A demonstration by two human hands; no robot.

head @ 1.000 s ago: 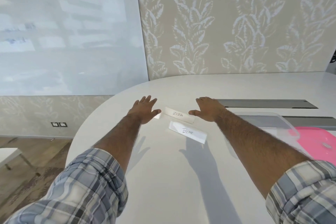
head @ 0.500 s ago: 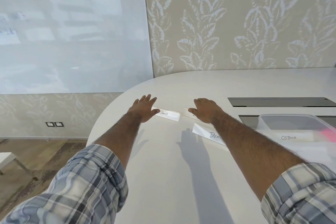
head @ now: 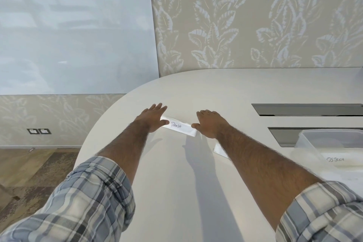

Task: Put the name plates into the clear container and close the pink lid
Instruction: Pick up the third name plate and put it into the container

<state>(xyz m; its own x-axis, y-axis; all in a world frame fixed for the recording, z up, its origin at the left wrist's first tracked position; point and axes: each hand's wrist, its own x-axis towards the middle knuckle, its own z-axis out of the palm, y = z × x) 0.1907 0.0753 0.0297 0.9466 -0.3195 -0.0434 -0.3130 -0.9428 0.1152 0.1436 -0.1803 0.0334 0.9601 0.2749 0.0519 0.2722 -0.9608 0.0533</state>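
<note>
Big white oval bench (head: pixel 176 192) carries everything, two dark slots set in its top at right. Clear container (head: pixel 332 143) sits at the right edge, near the right forearm, lid off so plates can drop straight in; one plate reading OSTRICH (head: pixel 335 159) seems to lie inside already, seen hazily through the wall. Pink lid not in view. Both arms stretch far forward because the PANDA plate (head: pixel 179 128) lies flat toward the far left curve of the bench, well apart from the container. Left hand (head: pixel 152 117) is at its left end, thumb touching the edge, fingers (head: pixel 159 107) spread flat and loose, gripping nothing. Right hand (head: pixel 209 124) is at the right end, thumb tip on the corner, fingers bent down on the bench, no closed grip visible. Likely reason for two hands: a thin flat plate is hard to pinch off a smooth top, so squeezing from both ends should lift it. Another plate (head: pixel 220 150) peeks out just under the right forearm, mostly hidden. Task looks early to midway: plates outstanding, lid not yet closed.
</note>
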